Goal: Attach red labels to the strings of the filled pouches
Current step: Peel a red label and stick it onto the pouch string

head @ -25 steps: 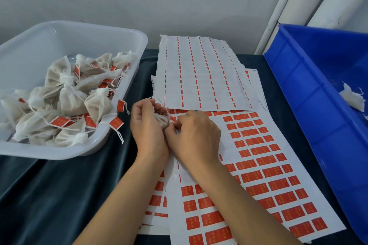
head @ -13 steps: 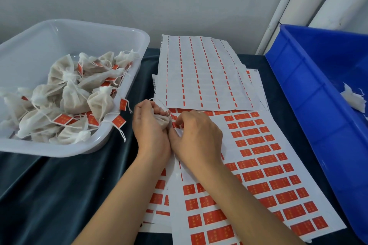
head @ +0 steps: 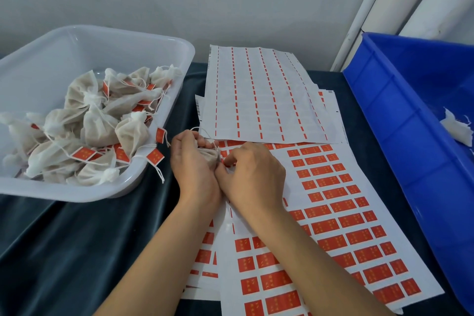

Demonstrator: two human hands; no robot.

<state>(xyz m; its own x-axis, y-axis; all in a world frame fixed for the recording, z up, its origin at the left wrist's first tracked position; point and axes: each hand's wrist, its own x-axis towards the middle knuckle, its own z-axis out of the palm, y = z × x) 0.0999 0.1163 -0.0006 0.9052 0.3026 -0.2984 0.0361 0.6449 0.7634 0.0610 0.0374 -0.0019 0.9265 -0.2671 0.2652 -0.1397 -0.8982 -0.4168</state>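
While wrapped round a small pouch (head: 209, 159) over the label sheet (head: 333, 213), left hand (head: 192, 167) curled on it; right hand (head: 252, 177) pressed against it, fingertips pinching at a speck of red by the string (head: 205, 132); whether label or string lies in that pinch, cannot tell. Soft, light, squashy cloth; likely to slump, so best cradled by the body. Thin limp string, looping loose above the left hand; best taken near the neck. Sticky labels, prone to creasing; edges only. Tagged pouches heaped in tub (head: 164, 41) at left; blue bin (head: 400, 120) at right.
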